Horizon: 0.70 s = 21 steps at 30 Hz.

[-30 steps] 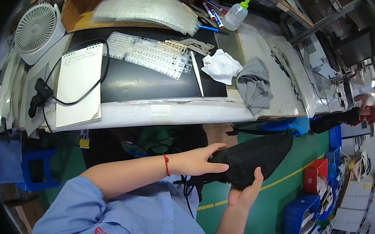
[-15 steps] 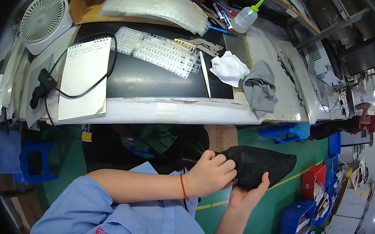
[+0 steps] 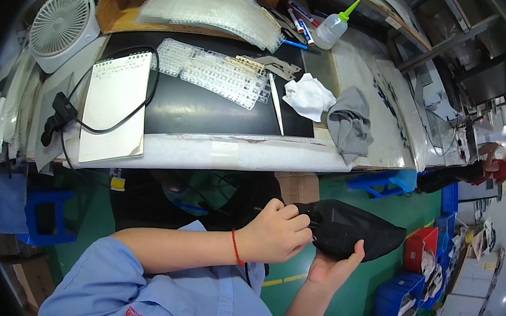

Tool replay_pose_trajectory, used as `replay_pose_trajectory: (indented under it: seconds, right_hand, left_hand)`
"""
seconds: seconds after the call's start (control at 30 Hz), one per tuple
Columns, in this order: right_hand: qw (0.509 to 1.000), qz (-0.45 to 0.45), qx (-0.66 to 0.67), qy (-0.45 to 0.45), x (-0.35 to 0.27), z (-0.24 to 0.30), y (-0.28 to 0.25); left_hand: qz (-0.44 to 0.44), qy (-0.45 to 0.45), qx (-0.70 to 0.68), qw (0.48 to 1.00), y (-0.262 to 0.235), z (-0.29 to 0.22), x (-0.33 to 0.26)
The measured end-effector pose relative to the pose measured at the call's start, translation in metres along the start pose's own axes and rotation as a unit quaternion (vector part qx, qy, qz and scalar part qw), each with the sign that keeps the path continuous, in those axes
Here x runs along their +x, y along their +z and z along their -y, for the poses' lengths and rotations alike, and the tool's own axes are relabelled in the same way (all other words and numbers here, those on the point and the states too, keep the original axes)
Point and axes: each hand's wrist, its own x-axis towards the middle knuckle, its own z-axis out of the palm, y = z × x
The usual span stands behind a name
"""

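A black mesh-like item (image 3: 360, 229), rounded and tapering to a point at its right end, is held in front of my body above the floor. I cannot make out whether it is a shoe or a pouch. My left hand (image 3: 277, 231), with a red cord bracelet (image 3: 236, 247) at the wrist, is curled closed at its left end, gripping a dark part there; the fingers partly hide it. From below, my right hand (image 3: 331, 268) supports the item, palm up, with the thumb pressed on its near side.
The workbench (image 3: 216, 154) lies ahead. On it are clear perforated sheets (image 3: 219, 73), a white stick-like tool (image 3: 276, 103), a notepad (image 3: 115, 105), a fan (image 3: 61, 30), cloths (image 3: 350, 122) and a squeeze bottle (image 3: 331, 29). Blue bins (image 3: 398, 299) stand right; a person (image 3: 499, 164) is farther off.
My left hand has drawn slightly left, away from the black item, showing more of its dark left end. The item's tip has shifted a little right and down.
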Motion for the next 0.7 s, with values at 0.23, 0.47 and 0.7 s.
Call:
replay_pose_trajectory:
  seconds: [0.23, 0.47, 0.7]
  right_hand:
    - [0.996, -0.002, -0.029, -0.083, 0.005, -0.011, -0.008]
    - [0.996, 0.006, 0.003, -0.085, -0.008, -0.001, 0.001]
    - [0.99, 0.03, -0.035, -0.129, -0.001, 0.006, -0.006]
  left_hand:
    - [-0.01, -0.067, 0.034, 0.997, -0.008, 0.017, 0.0]
    - [0.03, -0.064, -0.019, 0.997, -0.021, 0.019, 0.01]
    - [0.045, -0.14, -0.067, 0.987, -0.026, 0.037, 0.005]
